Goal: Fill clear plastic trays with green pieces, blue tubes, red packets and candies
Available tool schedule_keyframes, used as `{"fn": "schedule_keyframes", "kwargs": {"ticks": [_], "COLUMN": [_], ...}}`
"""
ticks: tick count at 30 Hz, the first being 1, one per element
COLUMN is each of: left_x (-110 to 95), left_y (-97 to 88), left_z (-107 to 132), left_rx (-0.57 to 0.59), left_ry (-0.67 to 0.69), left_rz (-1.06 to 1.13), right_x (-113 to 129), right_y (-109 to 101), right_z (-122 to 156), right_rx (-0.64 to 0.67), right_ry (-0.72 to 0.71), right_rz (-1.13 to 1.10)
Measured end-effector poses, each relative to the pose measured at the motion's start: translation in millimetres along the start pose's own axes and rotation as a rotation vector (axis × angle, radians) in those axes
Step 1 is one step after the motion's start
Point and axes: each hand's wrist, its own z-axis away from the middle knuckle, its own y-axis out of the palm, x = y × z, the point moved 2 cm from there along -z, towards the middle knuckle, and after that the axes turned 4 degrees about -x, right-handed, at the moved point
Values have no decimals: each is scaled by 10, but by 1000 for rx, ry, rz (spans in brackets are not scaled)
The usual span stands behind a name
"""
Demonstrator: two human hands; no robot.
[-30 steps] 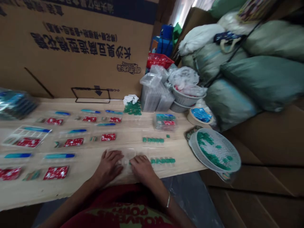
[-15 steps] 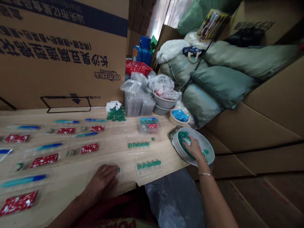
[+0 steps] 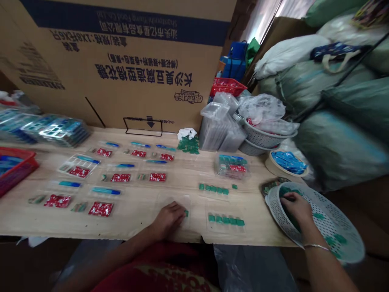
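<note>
My left hand (image 3: 168,219) rests near the front edge of the wooden table (image 3: 136,227), fingers curled on a clear plastic tray (image 3: 174,201) with a small green piece (image 3: 186,213) at its fingertips. My right hand (image 3: 296,207) reaches into a white perforated basket (image 3: 343,243) that holds small green pieces; its fingers are bent down among them, and whether they hold any is hidden. Between the hands lies a clear tray with a row of green pieces (image 3: 225,220). Another row (image 3: 213,188) lies just beyond.
Clear packs with red packets (image 3: 101,209) and blue pens (image 3: 106,191) lie in rows on the left. A red basket (image 3: 13,168) sits at far left. A big cardboard box (image 3: 121,65), stacked clear trays (image 3: 219,129), white baskets (image 3: 264,140) and green sacks (image 3: 340,134) stand behind.
My right hand left the tray by my left hand and went right into the white basket. My left hand stayed on its tray. The view swung right, then back left.
</note>
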Motion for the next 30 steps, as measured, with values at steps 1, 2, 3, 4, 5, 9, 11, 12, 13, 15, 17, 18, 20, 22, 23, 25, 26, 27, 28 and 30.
{"fn": "schedule_keyframes", "kwargs": {"ticks": [1, 2, 3, 4, 5, 9, 11, 12, 13, 15, 17, 18, 20, 22, 23, 25, 26, 27, 28, 30], "left_x": [-9, -17, -24, -30, -35, -46, -49, -49, -48, -43, -34, -30, -21, -3, 13, 65, 102, 146, 194, 289], "left_y": [-7, -14, -22, -29, -35, -56, -65, -70, -74, -83, -95, -102, -126, -165, -191, -256, -293, -331, -365, -411], "left_z": [21, 45, 70, 94, 116, 155, 154, 152, 150, 147, 149, 151, 157, 159, 156, 134, 113, 84, 48, -40], "left_rx": [-3, -3, 0, 6, 17, 58, 61, 58, 57, 57, 62, 69, 78, 65, 53, 12, -20, -59, -99, -167], "left_ry": [-13, -25, -36, -49, -64, -139, -166, -171, -170, -162, -155, -151, -158, -210, -252, -333, -358, -376, -387, -392], "left_rz": [8, 19, 30, 42, 54, 114, 144, 156, 166, 185, 213, 235, 310, 441, 514, 599, 586, 532, 450, 269], "right_x": [4, 31, 97, 210, 373, 1463, 2084, 2355, 2582, 2884, 2970, 2939, 2762, 2479, 2318, 1997, 1849, 1714, 1595, 1410], "right_y": [-72, -141, -197, -236, -247, 62, 348, 498, 636, 851, 940, 941, 886, 800, 755, 666, 622, 581, 546, 505], "right_z": [9, 31, 66, 119, 194, 775, 1175, 1369, 1544, 1813, 1927, 1918, 1783, 1546, 1417, 1190, 1101, 1028, 970, 890], "right_rx": [-15, -28, -35, -50, -52, 211, 316, 362, 396, 492, 559, 574, 565, 522, 498, 467, 447, 419, 378, 278], "right_ry": [75, 151, 200, 204, 174, -197, -414, -506, -579, -718, -806, -823, -787, -653, -561, -358, -270, -195, -139, -83], "right_rz": [-55, -117, -184, -254, -322, -522, -568, -552, -509, -369, -300, -312, -412, -531, -570, -627, -648, -658, -652, -555]}}
